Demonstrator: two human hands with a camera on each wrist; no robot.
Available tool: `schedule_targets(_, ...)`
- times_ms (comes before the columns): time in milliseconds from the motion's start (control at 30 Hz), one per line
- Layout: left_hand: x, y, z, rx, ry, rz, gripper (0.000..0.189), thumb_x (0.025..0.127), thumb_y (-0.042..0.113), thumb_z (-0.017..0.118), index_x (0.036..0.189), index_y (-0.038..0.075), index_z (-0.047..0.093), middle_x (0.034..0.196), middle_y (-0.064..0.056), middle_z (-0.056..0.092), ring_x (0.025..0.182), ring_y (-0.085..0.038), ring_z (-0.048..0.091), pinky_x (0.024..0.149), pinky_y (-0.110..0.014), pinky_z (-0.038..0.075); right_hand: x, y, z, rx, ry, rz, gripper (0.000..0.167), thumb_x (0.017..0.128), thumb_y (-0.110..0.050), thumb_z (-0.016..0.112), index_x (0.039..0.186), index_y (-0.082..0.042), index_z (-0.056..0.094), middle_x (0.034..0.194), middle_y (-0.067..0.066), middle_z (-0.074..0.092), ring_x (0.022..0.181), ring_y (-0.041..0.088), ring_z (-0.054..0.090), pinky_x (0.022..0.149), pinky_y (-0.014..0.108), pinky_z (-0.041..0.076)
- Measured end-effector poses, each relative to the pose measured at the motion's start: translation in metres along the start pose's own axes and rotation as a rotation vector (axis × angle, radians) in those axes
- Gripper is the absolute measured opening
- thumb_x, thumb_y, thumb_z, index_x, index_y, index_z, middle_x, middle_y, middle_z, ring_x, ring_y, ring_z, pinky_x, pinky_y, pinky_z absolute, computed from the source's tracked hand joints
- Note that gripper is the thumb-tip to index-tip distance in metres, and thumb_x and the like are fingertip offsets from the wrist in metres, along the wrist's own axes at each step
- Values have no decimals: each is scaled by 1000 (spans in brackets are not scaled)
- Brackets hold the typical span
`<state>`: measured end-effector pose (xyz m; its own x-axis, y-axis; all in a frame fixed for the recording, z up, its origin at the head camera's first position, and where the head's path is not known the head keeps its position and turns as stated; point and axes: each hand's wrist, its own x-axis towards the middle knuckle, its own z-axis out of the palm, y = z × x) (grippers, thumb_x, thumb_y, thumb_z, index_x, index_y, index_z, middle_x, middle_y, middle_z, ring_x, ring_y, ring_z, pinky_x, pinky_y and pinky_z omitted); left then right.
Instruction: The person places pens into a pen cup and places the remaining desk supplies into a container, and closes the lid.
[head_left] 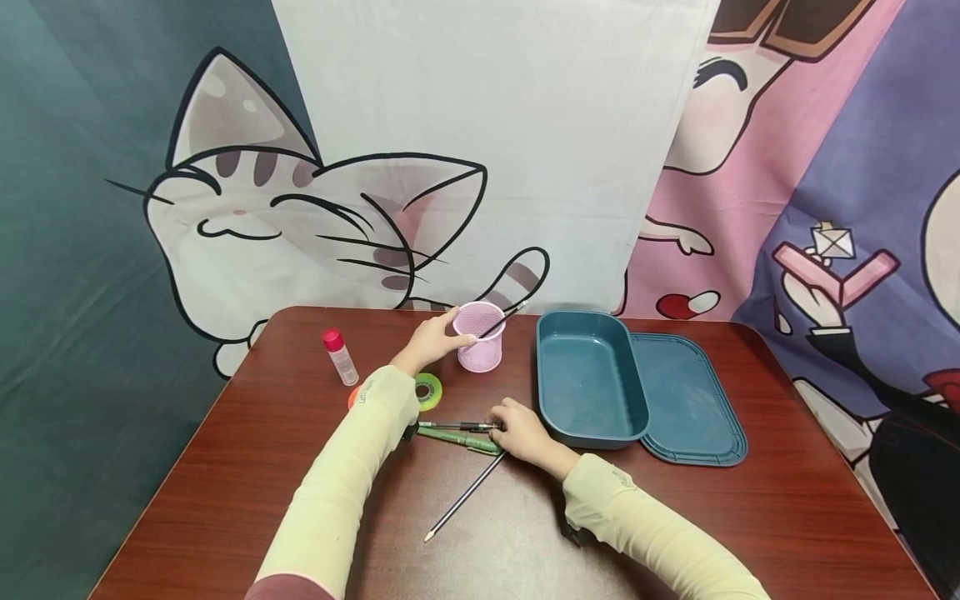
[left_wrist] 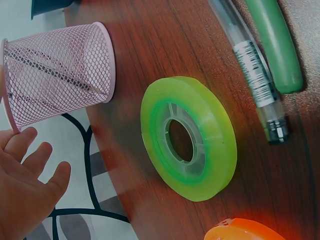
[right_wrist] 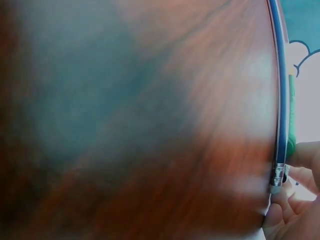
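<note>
My left hand (head_left: 432,340) holds the rim of a pink mesh pen cup (head_left: 480,357), which stands upright with a dark pencil (head_left: 504,320) leaning in it. In the left wrist view, fingertips meet the rim of the cup (left_wrist: 60,75). My right hand (head_left: 522,431) pinches the end of a clear-and-black pen (head_left: 457,426) lying on the table. Beside that pen is a green pen (head_left: 457,437). A striped pencil (head_left: 465,497) points toward the front, its ferrule end (right_wrist: 278,175) close by the right fingers.
A roll of green tape (head_left: 428,403) lies below the left wrist, an orange thing (head_left: 352,397) partly hidden beside it. A red-capped glue stick (head_left: 341,360) is at left. At right, a blue box (head_left: 592,433) stands next to its lid (head_left: 690,400) on the brown table (head_left: 225,500).
</note>
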<state>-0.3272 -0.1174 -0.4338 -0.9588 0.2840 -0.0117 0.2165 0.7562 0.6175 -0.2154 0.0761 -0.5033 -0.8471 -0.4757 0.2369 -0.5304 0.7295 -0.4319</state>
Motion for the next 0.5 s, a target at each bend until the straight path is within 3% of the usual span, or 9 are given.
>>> schedule_targets(500,1,-1,1,1,-2,-1,77,79,43,60,139,7,27,138,-14,37,125,-30,37,101,-43,31,2,0,1,45,-39,82,14,66,-10,69,71,-14,56,65,-7,47,60,7,45,54,21,34)
